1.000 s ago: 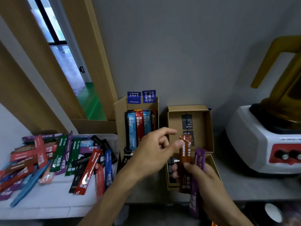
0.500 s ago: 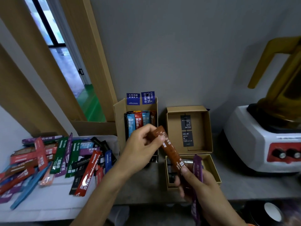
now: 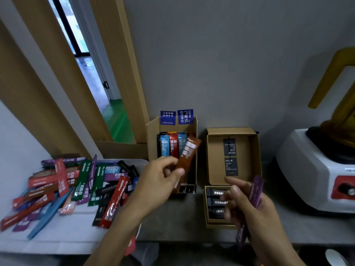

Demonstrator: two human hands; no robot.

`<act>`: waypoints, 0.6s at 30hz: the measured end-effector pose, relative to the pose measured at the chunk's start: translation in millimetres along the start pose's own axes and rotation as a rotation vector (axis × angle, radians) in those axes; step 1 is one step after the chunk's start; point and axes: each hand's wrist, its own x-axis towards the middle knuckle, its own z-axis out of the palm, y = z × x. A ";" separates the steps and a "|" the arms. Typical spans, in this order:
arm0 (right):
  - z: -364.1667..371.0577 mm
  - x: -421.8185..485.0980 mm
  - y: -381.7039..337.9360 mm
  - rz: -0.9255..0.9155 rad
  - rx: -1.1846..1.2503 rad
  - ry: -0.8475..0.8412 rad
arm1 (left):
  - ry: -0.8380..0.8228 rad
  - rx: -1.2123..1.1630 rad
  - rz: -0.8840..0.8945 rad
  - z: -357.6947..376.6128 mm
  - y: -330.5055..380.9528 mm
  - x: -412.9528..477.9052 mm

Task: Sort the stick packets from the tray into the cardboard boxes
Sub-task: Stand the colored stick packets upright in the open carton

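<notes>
At the box (image 3: 152, 135), left hand (image 3: 159, 184) pinches tilted packet (image 3: 187, 155).

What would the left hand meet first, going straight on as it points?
Probably the upright packets in the tall cardboard box; the left hand aims its brown packet there. Depth unclear.

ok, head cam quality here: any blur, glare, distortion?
Head view: right hand and purple packet are smeared by blur; left hand and brown packet softer but readable. Wide-angle bends the door frame and blender at the edges. Small glare on the red packet on the tray; lighting dim, even.
</notes>
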 end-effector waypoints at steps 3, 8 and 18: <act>-0.5 -0.7 6.1 0.048 0.009 0.018 | 0.083 -0.101 -0.111 9.8 -17.5 20.0; 0.0 0.6 12.5 0.059 0.001 0.008 | 0.167 -0.100 -0.158 42.6 -29.4 55.6; -8.8 1.3 21.0 0.113 -0.042 0.023 | 0.221 0.119 -0.026 72.2 -46.8 56.6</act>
